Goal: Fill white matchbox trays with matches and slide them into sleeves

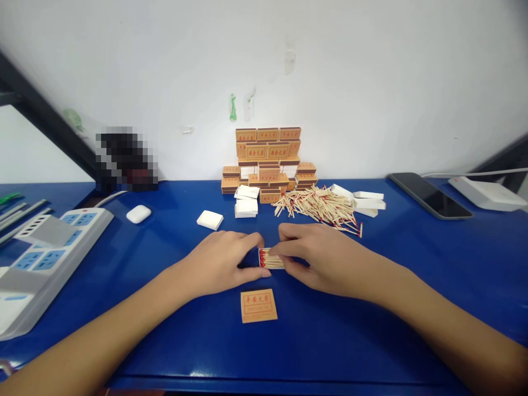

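Observation:
A small white matchbox tray (260, 258) lies on the blue table, filled with a layer of red-tipped matches (270, 259). My left hand (225, 258) grips the tray's left end, thumb at the near edge and forefinger at the far corner. Over the right end is my right hand (315, 256), its fingers curled and the forefinger on the matches; its thumb tip and that end of the tray are partly hidden. Just nearer to me, a flat orange matchbox sleeve (259, 306) with red print rests on the table.
Behind my hands lies a loose heap of matches (322, 206). Stacked matchboxes (268, 151) stand against the wall. White trays (246, 208) sit before them, another white tray (210, 220) farther left. A power strip (53, 247) and earphone case (139, 214) are left, a phone (429, 195) right.

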Motion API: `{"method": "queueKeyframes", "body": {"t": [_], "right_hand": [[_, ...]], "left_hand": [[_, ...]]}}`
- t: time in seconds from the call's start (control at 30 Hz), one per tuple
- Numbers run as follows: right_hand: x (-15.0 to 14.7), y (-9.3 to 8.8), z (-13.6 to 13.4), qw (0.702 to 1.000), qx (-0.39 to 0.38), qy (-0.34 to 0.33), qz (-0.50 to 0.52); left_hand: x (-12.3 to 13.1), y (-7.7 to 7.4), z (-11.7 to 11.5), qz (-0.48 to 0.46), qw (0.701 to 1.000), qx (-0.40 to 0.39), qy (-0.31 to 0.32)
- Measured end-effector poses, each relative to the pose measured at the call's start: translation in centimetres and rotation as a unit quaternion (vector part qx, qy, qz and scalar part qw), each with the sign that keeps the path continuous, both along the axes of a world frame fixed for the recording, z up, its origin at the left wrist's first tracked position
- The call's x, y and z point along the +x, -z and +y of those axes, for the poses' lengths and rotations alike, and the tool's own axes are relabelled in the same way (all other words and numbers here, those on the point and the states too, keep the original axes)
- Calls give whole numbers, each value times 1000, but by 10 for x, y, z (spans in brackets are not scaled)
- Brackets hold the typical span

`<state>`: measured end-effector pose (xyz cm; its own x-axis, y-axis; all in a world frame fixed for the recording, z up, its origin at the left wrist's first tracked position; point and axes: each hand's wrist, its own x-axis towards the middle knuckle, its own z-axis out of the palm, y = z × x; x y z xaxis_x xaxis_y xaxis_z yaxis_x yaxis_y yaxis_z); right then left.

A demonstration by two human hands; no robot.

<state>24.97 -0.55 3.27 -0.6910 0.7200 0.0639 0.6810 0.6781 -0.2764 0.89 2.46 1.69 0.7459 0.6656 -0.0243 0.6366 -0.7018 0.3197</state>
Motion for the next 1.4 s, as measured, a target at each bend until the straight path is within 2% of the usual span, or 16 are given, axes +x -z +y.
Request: {"method": "queueKeyframes", "body": {"t": [0.4,0.67,0.87,1.4], "right_hand": [[2,-7,-2,999,-11,-6,-39],[4,-4,-1,999,7,-6,-41],[2,-9,-4,999,14,-7,-49],[3,-11,-5,998,2,0,-69]], "left_hand": [[0,0,-1,6,1000,1,-2],[-1,0,0,6,1000,3,-1],[0,-2,0,5,1000,6,-1],[0,-1,0,8,1000,2,-1]]}}
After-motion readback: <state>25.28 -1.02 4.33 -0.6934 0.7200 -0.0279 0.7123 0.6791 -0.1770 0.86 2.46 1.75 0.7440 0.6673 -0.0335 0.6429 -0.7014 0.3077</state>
